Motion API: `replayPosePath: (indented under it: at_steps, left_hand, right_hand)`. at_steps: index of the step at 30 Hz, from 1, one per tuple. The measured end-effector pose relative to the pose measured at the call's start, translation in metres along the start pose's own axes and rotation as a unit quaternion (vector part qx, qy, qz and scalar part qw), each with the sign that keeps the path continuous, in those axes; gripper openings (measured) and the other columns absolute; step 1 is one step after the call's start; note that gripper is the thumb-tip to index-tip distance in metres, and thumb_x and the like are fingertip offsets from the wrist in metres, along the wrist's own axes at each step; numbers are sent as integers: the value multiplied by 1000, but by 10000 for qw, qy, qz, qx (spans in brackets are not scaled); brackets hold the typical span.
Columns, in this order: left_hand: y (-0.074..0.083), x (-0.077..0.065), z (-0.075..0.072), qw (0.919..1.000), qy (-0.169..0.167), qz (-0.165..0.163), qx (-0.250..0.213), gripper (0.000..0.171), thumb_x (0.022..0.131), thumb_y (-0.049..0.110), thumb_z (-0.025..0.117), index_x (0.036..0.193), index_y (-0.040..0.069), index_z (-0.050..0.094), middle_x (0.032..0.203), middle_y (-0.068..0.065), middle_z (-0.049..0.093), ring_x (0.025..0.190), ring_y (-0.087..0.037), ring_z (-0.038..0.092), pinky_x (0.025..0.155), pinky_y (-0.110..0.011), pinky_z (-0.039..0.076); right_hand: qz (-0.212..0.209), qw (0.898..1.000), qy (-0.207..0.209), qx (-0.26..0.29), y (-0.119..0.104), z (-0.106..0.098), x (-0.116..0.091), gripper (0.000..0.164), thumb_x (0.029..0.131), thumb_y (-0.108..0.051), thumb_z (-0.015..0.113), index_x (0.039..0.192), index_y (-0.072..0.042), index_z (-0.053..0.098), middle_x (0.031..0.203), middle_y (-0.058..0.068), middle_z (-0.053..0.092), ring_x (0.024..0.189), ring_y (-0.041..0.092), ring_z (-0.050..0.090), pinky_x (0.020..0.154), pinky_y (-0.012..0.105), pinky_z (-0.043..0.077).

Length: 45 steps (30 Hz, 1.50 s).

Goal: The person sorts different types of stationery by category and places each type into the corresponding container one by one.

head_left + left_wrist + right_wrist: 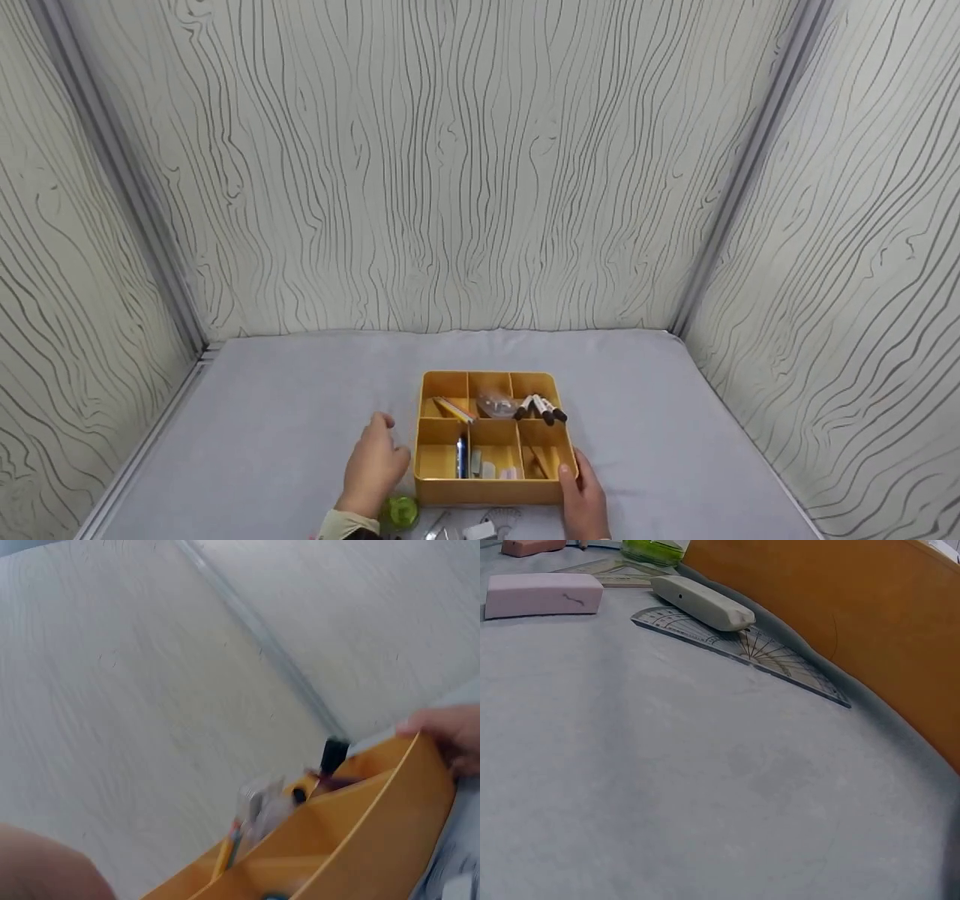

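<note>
tray on table | pencils back left — markers back right | protractor before tray — eraser on it

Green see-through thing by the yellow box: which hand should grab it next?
Probably the left hand: it looks empty and is nearer the green see-through thing, while the right hand grips the right side of the yellow box.

No words, brands or numbers can be read; the clear protractor bears scale lines, their figures illegible.
</note>
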<state>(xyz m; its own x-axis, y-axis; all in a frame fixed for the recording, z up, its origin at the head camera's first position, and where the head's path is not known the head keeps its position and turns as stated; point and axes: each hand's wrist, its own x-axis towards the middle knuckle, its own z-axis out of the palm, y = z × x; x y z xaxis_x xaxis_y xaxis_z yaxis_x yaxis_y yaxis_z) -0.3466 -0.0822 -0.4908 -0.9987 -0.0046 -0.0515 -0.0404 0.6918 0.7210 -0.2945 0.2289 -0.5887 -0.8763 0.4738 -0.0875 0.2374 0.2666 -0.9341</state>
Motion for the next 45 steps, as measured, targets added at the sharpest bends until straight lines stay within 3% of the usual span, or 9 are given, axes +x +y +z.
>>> replayPosePath:
  at_steps: [6, 13, 22, 27, 34, 37, 40, 42, 45]
  left_hand:
    - [-30, -8, 11, 9874, -1232, -370, 920, 56, 68, 24, 86, 116, 4, 64, 102, -20, 51, 95, -36, 51, 85, -57, 49]
    - [-41, -14, 19, 9795, -1417, -100, 1430, 54, 61, 33, 93, 103, 10, 68, 94, -12, 46, 91, -32, 43, 81, -50, 44]
    - [-50, -6, 19, 9748, -1851, 194, 1233, 40, 61, 24, 92, 93, 18, 70, 91, -8, 50, 90, -30, 43, 81, -51, 41]
    - [-51, -3, -6, 9746, -2217, 262, 164, 31, 75, 28, 83, 101, 17, 73, 105, -9, 64, 96, -30, 53, 86, -56, 47]
    - [-18, -3, -46, 9421, -2903, 154, -1673, 60, 95, 45, 64, 135, 1, 59, 108, -12, 67, 84, -19, 63, 72, -38, 56]
    - [3, -2, -40, 9261, -2640, 38, -2694, 78, 100, 48, 56, 149, -10, 37, 121, -24, 63, 90, -25, 69, 76, -39, 60]
    - [19, 1, -27, 9165, -2228, 68, -3323, 74, 104, 43, 49, 150, -12, 31, 128, -32, 55, 101, -35, 69, 83, -44, 59]
    - [25, 3, -17, 9171, -1995, 96, -3451, 67, 106, 39, 46, 147, -12, 33, 127, -34, 53, 105, -39, 66, 85, -46, 59]
    - [30, 5, -3, 9304, -1691, 147, -3249, 60, 107, 33, 43, 143, -15, 37, 126, -36, 53, 110, -45, 63, 88, -48, 58]
  right_hand:
    - [-22, 9999, 43, -147, -3, -6, 3, 70, 104, -43, 44, 154, 5, 33, 157, 29, 34, 144, 45, 33, 116, 57, 31]
    - [-294, 9995, 36, 85, 0, -2, 1, 66, 105, -38, 47, 153, 6, 35, 156, 29, 36, 144, 44, 34, 116, 56, 31]
    - [-391, 9992, 63, 75, 1, -1, -1, 65, 105, -36, 48, 152, 6, 36, 155, 28, 37, 144, 44, 35, 117, 54, 31]
    - [-215, 9998, 8, -16, -1, 0, 0, 68, 104, -41, 46, 153, 6, 35, 156, 28, 36, 144, 44, 35, 116, 56, 31]
    - [-185, 9998, 43, -27, 0, -3, 0, 66, 104, -38, 47, 153, 5, 36, 155, 28, 37, 144, 43, 35, 116, 56, 32]
    - [-199, 9998, 16, -56, 1, -3, 0, 68, 105, -40, 46, 153, 6, 35, 155, 29, 36, 143, 44, 35, 115, 56, 32]
    - [-204, 9998, -8, -18, 1, -2, 0, 68, 104, -40, 46, 154, 5, 34, 156, 28, 36, 144, 44, 34, 116, 56, 30]
    - [-237, 9997, 17, -8, 1, -1, 0, 67, 104, -40, 47, 153, 5, 35, 156, 28, 36, 144, 44, 34, 116, 56, 31]
    - [-171, 9998, 10, 24, 1, -1, -1, 68, 103, -39, 48, 153, 4, 36, 156, 28, 36, 144, 44, 35, 116, 55, 32]
